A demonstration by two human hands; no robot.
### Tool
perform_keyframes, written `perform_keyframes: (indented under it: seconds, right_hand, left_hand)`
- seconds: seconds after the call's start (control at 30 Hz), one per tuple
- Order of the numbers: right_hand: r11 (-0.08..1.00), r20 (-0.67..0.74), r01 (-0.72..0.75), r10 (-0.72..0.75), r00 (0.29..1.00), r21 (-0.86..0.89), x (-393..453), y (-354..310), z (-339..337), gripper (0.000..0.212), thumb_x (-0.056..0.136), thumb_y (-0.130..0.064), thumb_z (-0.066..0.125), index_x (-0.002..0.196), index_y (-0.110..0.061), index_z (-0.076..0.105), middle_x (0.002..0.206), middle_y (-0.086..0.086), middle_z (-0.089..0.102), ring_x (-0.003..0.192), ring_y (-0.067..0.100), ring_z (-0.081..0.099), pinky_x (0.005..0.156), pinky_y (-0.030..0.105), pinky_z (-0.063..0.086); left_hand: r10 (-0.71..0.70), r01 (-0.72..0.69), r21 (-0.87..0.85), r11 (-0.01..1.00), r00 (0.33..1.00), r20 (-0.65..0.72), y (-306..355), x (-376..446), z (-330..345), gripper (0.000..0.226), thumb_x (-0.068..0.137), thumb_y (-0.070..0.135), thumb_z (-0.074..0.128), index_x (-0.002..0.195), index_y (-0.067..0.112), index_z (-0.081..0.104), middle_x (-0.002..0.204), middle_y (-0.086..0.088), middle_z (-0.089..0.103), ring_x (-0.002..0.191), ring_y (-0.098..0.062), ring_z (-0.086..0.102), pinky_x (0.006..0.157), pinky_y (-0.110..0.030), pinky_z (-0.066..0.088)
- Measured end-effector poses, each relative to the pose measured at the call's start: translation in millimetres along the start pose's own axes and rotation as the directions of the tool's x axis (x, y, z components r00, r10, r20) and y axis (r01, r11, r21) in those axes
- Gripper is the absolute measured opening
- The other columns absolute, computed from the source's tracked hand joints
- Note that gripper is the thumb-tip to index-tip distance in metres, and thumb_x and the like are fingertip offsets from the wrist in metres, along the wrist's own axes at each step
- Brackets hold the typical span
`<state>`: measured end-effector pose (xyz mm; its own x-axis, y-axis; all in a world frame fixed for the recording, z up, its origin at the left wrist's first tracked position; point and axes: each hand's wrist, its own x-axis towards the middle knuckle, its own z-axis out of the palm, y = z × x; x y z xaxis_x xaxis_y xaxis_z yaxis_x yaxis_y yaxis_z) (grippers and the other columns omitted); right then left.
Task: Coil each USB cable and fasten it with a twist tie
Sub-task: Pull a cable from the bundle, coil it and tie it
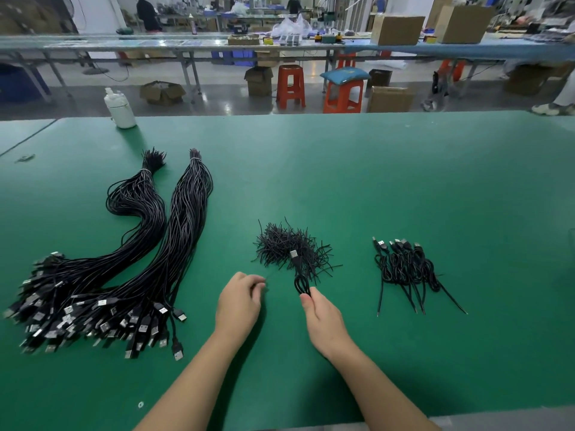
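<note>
My right hand (323,321) holds a coiled cable (301,279) in a tight grip at the loop's near end, thumb and fingers pinched round it; its USB plug lies across the near side of the ties (292,248), a loose black pile in the middle of the tabletop (373,181). My left hand (239,303) sits just left of it, fingers curled in a narrow grip on what looks like one thin tie (268,276), though it is too fine to be sure. Toward the left edge of the tabletop lie two long bundles (124,259) of uncoiled cables, each banded near its far end, their plugs fanned out toward the near-left corner. To the right of the pile, well apart from my hands, lies a small row of coils (407,265) with bare ends pointing to the near edge. The tabletop is a green mat, dull and smooth, and a white bottle (119,108) stands near its far-left corner. Beyond the far edge are a grey floor, orange stools (291,85), one with a blue cushion, open cartons (161,92), and a long bench (155,43) with boxes and clutter.
</note>
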<state>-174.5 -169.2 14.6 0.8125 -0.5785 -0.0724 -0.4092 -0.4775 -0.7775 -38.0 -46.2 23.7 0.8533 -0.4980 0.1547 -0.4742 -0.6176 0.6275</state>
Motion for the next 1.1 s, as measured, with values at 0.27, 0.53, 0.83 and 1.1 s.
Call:
perform_keyframes:
  seconds: [0.27, 0.53, 0.83, 1.1]
  right_hand:
    - [0.996, 0.089, -0.055, 0.048, 0.995, 0.076, 0.7, -5.3, -8.8, 0.025, 0.107, -0.038, 0.033, 0.111, -0.021, 0.051, 0.103, -0.001, 0.064, 0.100, 0.024, 0.058, 0.091, 0.042, 0.045]
    - [0.987, 0.108, -0.092, 0.078, 0.991, 0.132, 3.8, -6.1, -9.2, 0.029, 0.106, -0.037, 0.036, 0.083, -0.021, 0.042, 0.082, -0.004, 0.054, 0.080, 0.018, 0.051, 0.076, 0.038, 0.040]
    - [0.934, 0.186, -0.168, 0.113, 0.976, 0.315, 7.0, -2.5, -9.4, 0.031, 0.105, -0.036, 0.038, 0.082, -0.020, 0.051, 0.064, -0.007, 0.042, 0.060, 0.012, 0.039, 0.052, 0.034, 0.038]
    - [0.924, 0.224, -0.162, 0.086, 0.971, 0.346, 3.9, -4.3, -14.3, 0.029, 0.092, -0.046, 0.037, 0.074, -0.025, 0.046, 0.063, -0.011, 0.040, 0.057, 0.009, 0.036, 0.055, 0.035, 0.032]
  left_hand:
    - [0.014, -0.001, -0.216, 0.976, 0.998, 0.058, 43.8, -29.0, 22.3, 0.008, 0.090, 0.019, 0.066, 0.090, 0.022, 0.074, 0.084, 0.014, 0.057, 0.075, 0.005, 0.051, 0.070, -0.002, 0.034]
    - [0.331, -0.335, 0.025, 0.942, 0.938, 0.105, 31.9, -36.9, 11.5, 0.009, 0.091, 0.023, 0.066, 0.098, 0.021, 0.072, 0.085, 0.007, 0.057, 0.075, -0.014, 0.059, 0.067, -0.031, 0.051]
    - [0.837, -0.817, 0.308, 0.487, 0.538, 0.102, 36.3, -27.4, -7.6, 0.024, 0.081, 0.001, 0.045, 0.090, 0.008, 0.066, 0.107, -0.010, 0.065, 0.114, -0.030, 0.060, 0.089, -0.037, 0.050]
    - [0.419, -0.406, -0.102, 0.908, 0.888, 0.192, 48.1, -20.3, -8.2, 0.013, 0.095, 0.014, 0.054, 0.087, 0.024, 0.059, 0.084, 0.012, 0.065, 0.082, -0.011, 0.056, 0.081, -0.031, 0.045]
